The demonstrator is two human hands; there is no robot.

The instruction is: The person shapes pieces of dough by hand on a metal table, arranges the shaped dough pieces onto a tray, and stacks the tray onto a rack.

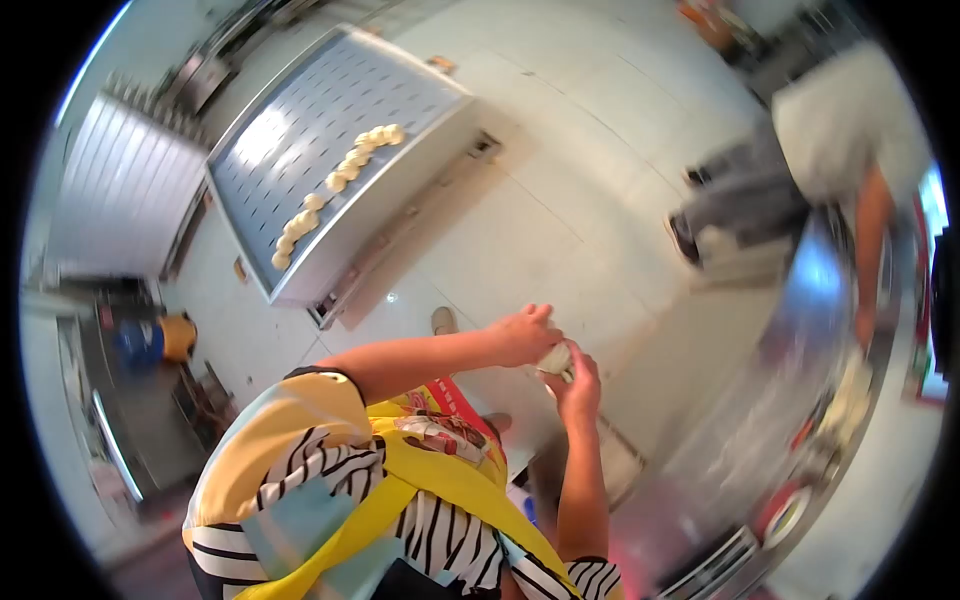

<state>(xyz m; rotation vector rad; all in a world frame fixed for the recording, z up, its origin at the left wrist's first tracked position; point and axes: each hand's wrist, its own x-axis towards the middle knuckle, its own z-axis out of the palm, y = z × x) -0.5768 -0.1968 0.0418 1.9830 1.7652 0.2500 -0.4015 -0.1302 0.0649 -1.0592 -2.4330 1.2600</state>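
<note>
A small white filled-bun-sized piece of dough (555,361) is held up in front of my body, over the floor. My right hand (576,385) curls round it from below, thumb and fingers closed. From the upper left my left hand (524,335) meets the dough, its fingers bent and gathered at the edge of it; they partly hide the dough. Beyond my hands, a crooked line of similar pale dough pieces (358,158) lies along the near side of a large slotted tray (290,105).
Another person (840,130) stands at the right, an arm reaching onto a shiny worktable (740,400). A round container (785,513) is at that table's near end. A ridged metal unit (125,190) and a blue-and-yellow object (157,340) are at the left.
</note>
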